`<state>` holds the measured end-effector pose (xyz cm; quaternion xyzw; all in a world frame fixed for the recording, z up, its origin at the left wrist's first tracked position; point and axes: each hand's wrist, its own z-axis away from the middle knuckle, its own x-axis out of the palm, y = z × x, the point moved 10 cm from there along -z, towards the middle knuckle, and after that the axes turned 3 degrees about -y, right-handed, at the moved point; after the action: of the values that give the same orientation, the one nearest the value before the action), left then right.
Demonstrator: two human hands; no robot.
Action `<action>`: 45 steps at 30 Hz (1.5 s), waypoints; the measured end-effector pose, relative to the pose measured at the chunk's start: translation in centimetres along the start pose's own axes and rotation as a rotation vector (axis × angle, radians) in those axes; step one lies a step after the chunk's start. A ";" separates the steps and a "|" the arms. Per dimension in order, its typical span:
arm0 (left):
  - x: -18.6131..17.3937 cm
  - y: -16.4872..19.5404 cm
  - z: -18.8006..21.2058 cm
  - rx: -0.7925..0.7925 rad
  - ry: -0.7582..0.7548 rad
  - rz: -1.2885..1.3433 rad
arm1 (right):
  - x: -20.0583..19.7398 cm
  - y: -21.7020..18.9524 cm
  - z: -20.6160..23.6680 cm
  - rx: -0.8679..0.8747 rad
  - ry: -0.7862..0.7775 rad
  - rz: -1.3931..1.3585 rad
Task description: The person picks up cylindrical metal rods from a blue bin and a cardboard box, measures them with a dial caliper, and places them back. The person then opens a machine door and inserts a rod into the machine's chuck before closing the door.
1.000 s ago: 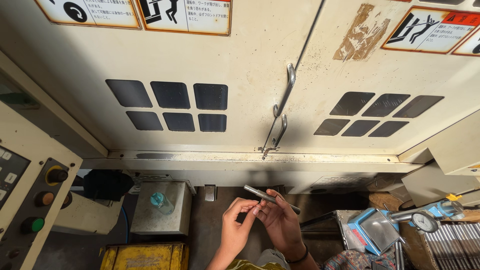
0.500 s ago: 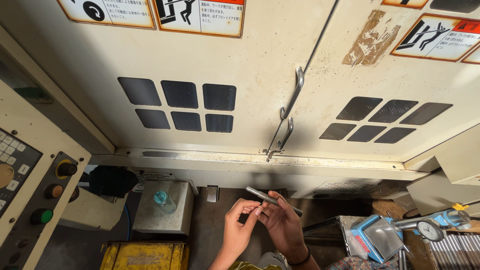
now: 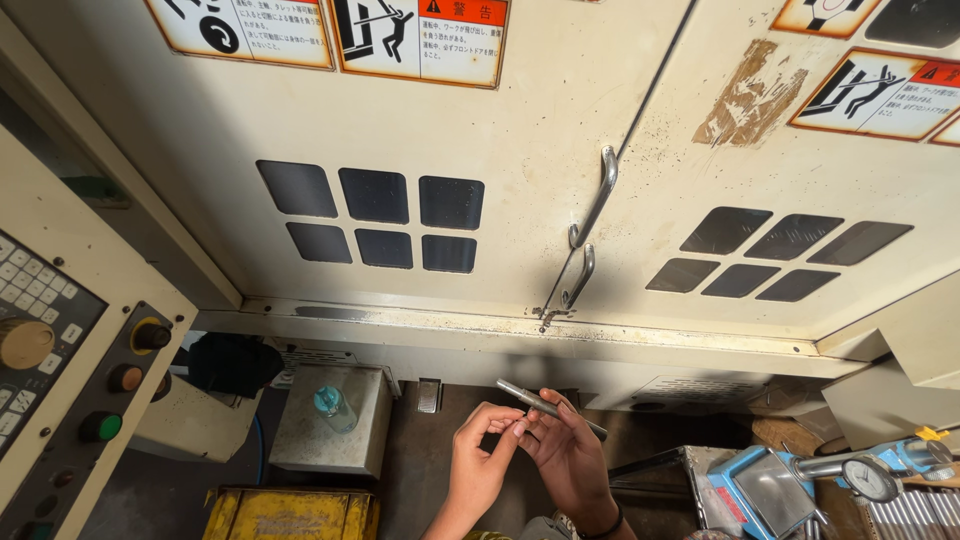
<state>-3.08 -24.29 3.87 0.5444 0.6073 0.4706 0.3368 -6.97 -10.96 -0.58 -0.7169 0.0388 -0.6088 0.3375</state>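
**Inspector:** Start nearest the camera. What are the hands doing?

**Assistant:** Both sit low in the frame. The right hand (image 3: 572, 455) is grasping a slim grey metal rod (image 3: 545, 405), which lies across its fingers at a slant, upper end to the left. The left hand (image 3: 482, 462) is pinching at the same rod near that upper end, fingertips touching it, so both hands are closed on the rod.

**Inspector:** What lies about them?

**Assistant:** To the right, a blue tray (image 3: 735, 480) holding a dial gauge (image 3: 870, 478), with a row of similar grey rods (image 3: 915, 515) at the bottom right corner of the view. To the left, a grey metal box (image 3: 300, 435) with a small plastic bottle (image 3: 335, 408) lying on it, and a yellow crate (image 3: 290, 515) below.

**Inspector:** And further off?

**Assistant:** A control panel (image 3: 60, 360) with knobs at the left edge, then the cream machine doors (image 3: 480, 130), shut, with two handles (image 3: 592, 230) and dark window panes.

**Inspector:** Risks, in your judgement?

**Assistant:** The rod is held over open floor by fingertips only; a slack pinch could let it slip and fall. Swung wide, its lower end might knock the gauge
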 end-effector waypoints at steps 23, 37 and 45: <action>0.7 -1.0 -0.1 0.020 -0.024 -0.016 | -0.7 -0.5 0.1 -0.031 0.005 -0.014; 1.7 -6.7 1.1 -0.223 -0.096 0.359 | -0.6 -0.1 0.8 -0.001 0.012 -0.030; 2.1 -6.8 1.4 -0.238 -0.105 0.315 | -0.8 -0.7 1.4 -0.023 0.015 -0.040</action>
<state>-4.53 -21.68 -2.77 0.6127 0.4362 0.5570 0.3523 -6.16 -9.46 -0.91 -0.7170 0.0342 -0.6200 0.3167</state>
